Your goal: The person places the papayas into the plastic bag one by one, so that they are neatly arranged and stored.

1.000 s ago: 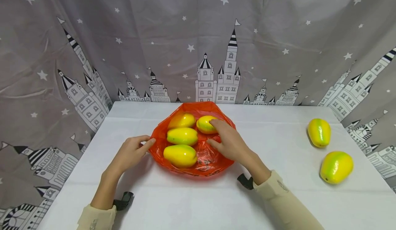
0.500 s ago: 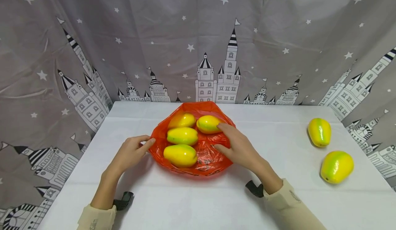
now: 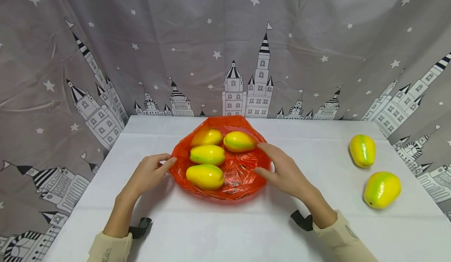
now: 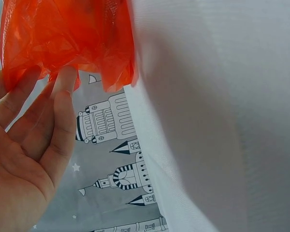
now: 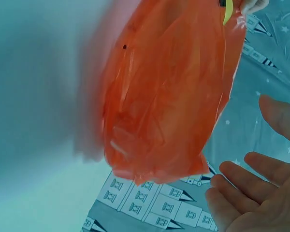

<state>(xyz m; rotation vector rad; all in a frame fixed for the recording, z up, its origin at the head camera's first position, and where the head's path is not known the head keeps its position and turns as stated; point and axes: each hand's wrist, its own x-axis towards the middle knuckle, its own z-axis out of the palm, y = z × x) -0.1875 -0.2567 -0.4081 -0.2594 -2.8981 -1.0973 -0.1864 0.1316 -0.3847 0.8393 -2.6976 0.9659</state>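
Note:
A red plastic bag [image 3: 243, 177] lies opened out on the white table, its mouth facing up. Several glossy yellow-green mangoes are inside, among them a front one [image 3: 205, 177], a middle one [image 3: 207, 155] and one at the back right [image 3: 239, 141]. My left hand [image 3: 151, 174] pinches the bag's left rim between thumb and fingers; the left wrist view has its fingertips [image 4: 65, 77] against the red plastic. Beside the right rim is my right hand [image 3: 287, 172], fingers spread and holding nothing, its fingertips overlapping the bag's edge in the head view.
Two more mangoes sit on the right of the table, one farther back [image 3: 362, 150] and one nearer [image 3: 382, 190]. A grey curtain [image 3: 176, 38] printed with castles and stars hangs behind and along both sides of the table [image 3: 211, 230].
My right hand has drawn back rightward from the back-right mango, which now lies in the bag, slightly further right than before. The left hand stays at the rim.

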